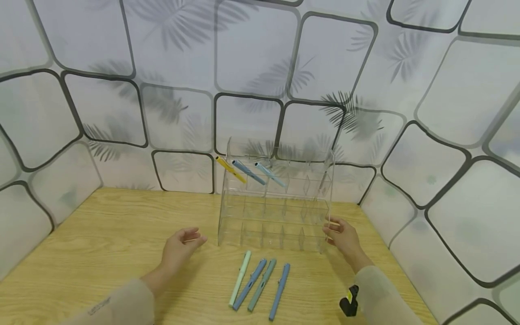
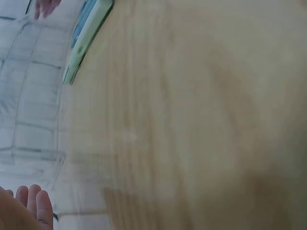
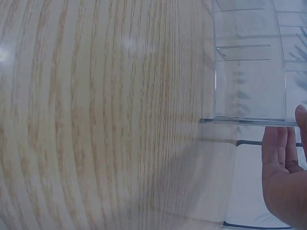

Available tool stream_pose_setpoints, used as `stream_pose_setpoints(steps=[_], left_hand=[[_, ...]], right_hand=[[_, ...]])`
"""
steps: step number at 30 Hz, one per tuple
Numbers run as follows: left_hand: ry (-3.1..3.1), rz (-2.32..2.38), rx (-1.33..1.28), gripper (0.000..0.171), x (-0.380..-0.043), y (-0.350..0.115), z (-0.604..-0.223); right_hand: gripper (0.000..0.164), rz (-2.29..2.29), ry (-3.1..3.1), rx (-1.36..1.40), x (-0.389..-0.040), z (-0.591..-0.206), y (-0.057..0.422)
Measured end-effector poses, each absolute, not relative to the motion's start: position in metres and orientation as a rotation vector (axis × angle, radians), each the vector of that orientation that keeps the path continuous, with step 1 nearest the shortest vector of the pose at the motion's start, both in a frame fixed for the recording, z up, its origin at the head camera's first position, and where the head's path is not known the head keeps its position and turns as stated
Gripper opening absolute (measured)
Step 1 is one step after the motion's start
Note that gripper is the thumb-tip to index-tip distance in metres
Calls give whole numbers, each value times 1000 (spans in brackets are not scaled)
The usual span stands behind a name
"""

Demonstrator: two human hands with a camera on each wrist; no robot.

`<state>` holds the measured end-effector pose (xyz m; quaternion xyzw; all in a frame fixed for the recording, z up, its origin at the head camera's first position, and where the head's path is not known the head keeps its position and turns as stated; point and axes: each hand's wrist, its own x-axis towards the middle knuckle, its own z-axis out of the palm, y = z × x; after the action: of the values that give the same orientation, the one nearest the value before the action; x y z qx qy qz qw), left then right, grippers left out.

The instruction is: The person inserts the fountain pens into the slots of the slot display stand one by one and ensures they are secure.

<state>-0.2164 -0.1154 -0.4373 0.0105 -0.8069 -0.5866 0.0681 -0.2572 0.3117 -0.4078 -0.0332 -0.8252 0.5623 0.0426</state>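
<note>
A clear acrylic display rack (image 1: 276,214) with stepped, divided rows stands on the table. Its top row holds a yellow pen (image 1: 230,169), a blue pen (image 1: 249,172) and a light blue pen (image 1: 270,174), all tilted. My right hand (image 1: 343,234) touches the rack's right side panel (image 3: 249,121), fingers straight against its outer face, thumb by its edge. Left of the rack, my left hand (image 1: 182,248) hovers apart from it with loosely bent fingers, holding nothing. Several capped pens lie before the rack: light green (image 1: 240,279), blue (image 1: 249,284), grey-green (image 1: 262,285) and another blue (image 1: 279,291).
The wood-grain table (image 1: 134,230) meets a patterned cloth wall (image 1: 178,113) behind the rack and along both sides. A small black object with a yellow patch (image 1: 349,301) is beside the right sleeve.
</note>
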Motion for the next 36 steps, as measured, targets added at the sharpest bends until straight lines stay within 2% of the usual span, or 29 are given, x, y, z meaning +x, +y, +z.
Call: stream_pose_setpoints(steps=[9, 17, 29, 36], left_hand=[[-2410, -1885, -46, 48, -203, -90, -451], [-2456, -1889, -155, 59, -200, -65, -451], [-2622, -1864, -474, 71, -207, -44, -454], [-2667, -1856, -487, 72, -209, -35, -454]], right_hand=[[51, 1718, -2539, -107, -255, -407, 311], [49, 1721, -2527, -96, -256, -408, 312], [49, 1717, -2519, -75, -257, -410, 313], [48, 1718, -2529, -86, -258, -411, 314]])
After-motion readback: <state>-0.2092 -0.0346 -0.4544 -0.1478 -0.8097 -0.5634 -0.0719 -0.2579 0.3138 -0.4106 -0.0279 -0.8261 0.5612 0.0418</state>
